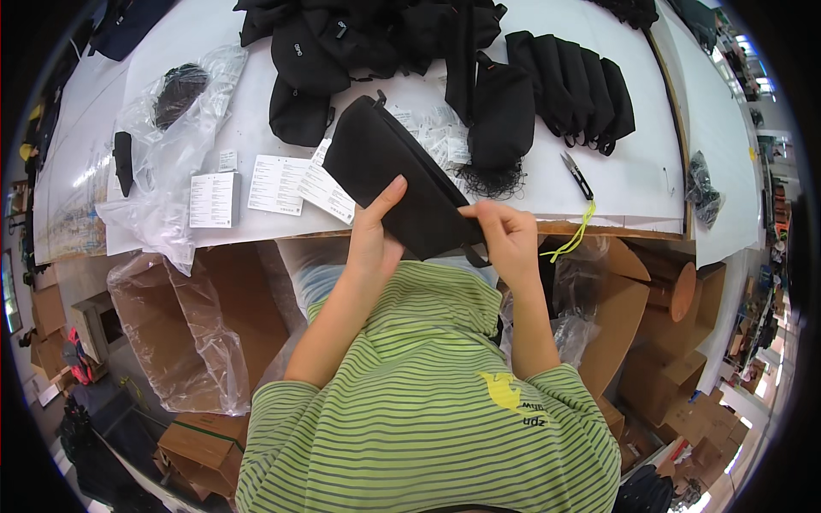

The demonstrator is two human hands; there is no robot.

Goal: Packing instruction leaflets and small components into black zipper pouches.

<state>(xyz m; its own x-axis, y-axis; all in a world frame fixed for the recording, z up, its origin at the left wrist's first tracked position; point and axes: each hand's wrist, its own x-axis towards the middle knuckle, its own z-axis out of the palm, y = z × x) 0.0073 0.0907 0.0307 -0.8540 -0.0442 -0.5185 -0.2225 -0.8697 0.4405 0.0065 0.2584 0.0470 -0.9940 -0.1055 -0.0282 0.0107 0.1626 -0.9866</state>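
Both hands are clamped on one black pouch (385,158), which is held slantwise over the near edge of the bench (637,192), its far end pointing to the left. The left hand (378,224) grips the near left side, with the thumb lying on top. The right hand (508,239) pinches the near right end, close to the zipper edge.

The pouch covers a part of the white cards (279,185) just beyond it and of the small clear packets (434,128). To the left stands a stack of white cards (212,202), and farther left a crumpled clear plastic bag (158,158) hangs over the near edge. On the far side is a heap of black pouches (342,47), and at far right a row of black pouches (577,90). A tangle of black threads (494,181) lies close beyond the right hand. To its right are black snips (578,176), with a yellow-green cord (578,231) falling over the near edge. Below the bench, at right, there is a cardboard box (620,321).
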